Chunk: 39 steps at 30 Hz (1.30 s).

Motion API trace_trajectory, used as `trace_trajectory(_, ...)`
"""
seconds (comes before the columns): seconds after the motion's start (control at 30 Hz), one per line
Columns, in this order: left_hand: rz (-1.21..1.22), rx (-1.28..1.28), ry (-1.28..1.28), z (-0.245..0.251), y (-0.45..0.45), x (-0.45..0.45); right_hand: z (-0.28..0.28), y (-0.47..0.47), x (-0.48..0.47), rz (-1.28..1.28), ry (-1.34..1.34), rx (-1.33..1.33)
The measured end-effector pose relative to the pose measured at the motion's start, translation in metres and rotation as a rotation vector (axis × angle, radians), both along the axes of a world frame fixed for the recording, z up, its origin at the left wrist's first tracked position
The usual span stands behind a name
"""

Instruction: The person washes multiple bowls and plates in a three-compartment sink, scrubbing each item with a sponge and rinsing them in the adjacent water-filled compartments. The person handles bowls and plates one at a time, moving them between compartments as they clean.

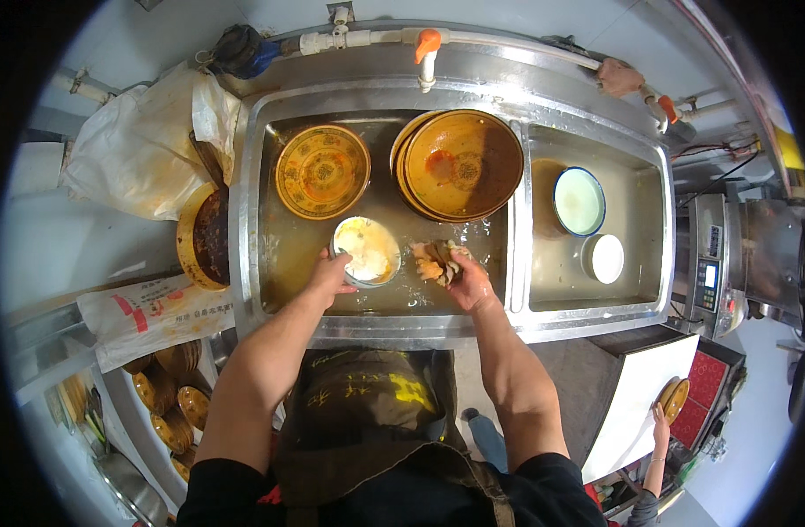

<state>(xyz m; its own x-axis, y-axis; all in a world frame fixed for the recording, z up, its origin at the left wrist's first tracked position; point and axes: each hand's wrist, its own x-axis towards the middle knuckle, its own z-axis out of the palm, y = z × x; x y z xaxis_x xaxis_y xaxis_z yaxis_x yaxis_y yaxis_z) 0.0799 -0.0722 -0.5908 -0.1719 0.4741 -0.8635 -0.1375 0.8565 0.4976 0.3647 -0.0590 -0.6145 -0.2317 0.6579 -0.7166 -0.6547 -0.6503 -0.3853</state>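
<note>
My left hand (328, 280) grips the rim of a white bowl (366, 253) with its thumb over the inside. The bowl is tilted, with yellowish residue or cloudy liquid in it. To its right, my right hand (469, 283) clutches a wet, crumpled cloth (436, 262) in brown and orange, apart from the bowl. Both hands are over the left basin of a steel sink (382, 323), which holds murky water. A large amber patterned bowl (323, 171) with reddish stains sits beyond my left hand. Farther right stands a stack of similar amber bowls (465, 165), the top one stained red.
In the right basin (593, 141) a blue-rimmed bowl (579, 201) and a small white bowl (605, 259) sit in water. An orange-handled tap (428, 56) overhangs the back edge. A yellow bucket (198, 237) stands left. At lower right, another person's hand (660, 421) touches amber bowls (674, 400).
</note>
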Motion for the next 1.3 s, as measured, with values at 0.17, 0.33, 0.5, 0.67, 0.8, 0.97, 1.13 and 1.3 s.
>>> trace_trajectory(0.17,0.013,-0.012,-0.034,-0.033,-0.002,0.002,-0.035,0.000,-0.011,0.390,-0.466,0.339)
trace_trajectory(0.33,-0.007,0.012,-0.025,-0.086,-0.017,-0.007,-0.030,-0.002,-0.022,0.986,-1.304,0.610)
trace_trajectory(0.5,0.020,0.026,-0.109,-0.041,-0.016,0.003,0.006,0.009,-0.001,1.039,-1.388,0.187)
trace_trajectory(0.67,-0.394,0.200,0.114,-0.003,-0.006,-0.021,-0.027,0.003,0.031,1.163,-1.528,0.499)
trace_trajectory(0.8,-0.701,0.609,0.359,0.124,0.023,-0.065,0.001,-0.007,0.014,0.868,-0.954,0.793)
trace_trajectory(0.97,-0.553,1.288,0.602,0.344,0.086,-0.063,0.065,-0.007,0.007,0.328,-0.182,0.174)
trace_trajectory(1.13,-0.297,1.821,0.917,0.506,0.130,-0.054,0.192,0.008,-0.016,0.129,0.350,0.277)
trace_trajectory(1.3,-0.132,1.487,1.164,0.611,0.200,-0.022,0.364,0.030,-0.065,0.311,0.399,0.722)
